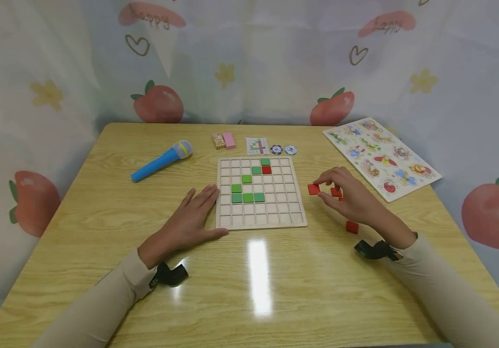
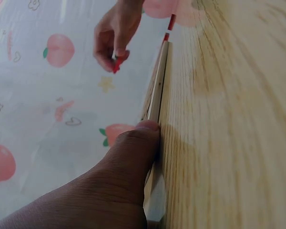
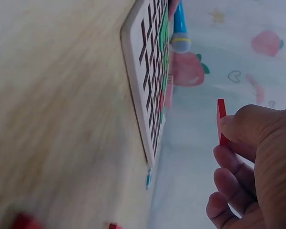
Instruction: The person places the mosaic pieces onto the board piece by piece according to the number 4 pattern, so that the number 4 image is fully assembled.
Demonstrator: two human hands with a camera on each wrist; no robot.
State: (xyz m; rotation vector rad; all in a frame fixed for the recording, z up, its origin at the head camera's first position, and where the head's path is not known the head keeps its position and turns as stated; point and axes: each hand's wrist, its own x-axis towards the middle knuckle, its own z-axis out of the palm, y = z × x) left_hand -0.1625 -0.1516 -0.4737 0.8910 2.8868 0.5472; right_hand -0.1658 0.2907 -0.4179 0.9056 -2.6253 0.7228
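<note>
Head view, with the board as the clock and twelve away from the person: the pale wooden grid board [image 1: 272,208] carries seven square green tiles and one square red tile [image 1: 266,170]. At three o'clock, the right hand [image 1: 349,195] pinches another thin, square red tile [image 1: 313,189] between thumb and finger, just off the board's edge. More loose red tiles [image 1: 352,227] lie toward four o'clock. The left hand [image 1: 192,220], at eight o'clock, is spread and relaxed, touching the board's rim but grasping nothing. At twelve sits a small printed card [image 1: 257,145] with a coloured grid, worth checking before choosing a cell.

Left wrist view: the thumb [image 2: 136,140] rests against the board's edge; light pressure there should keep it from skidding. The right hand appears toward eleven o'clock.

Right wrist view: the held tile is gripped near one end, the board toward ten o'clock. Best keep it level, align its corners with the cell, and release only once seated.
</note>
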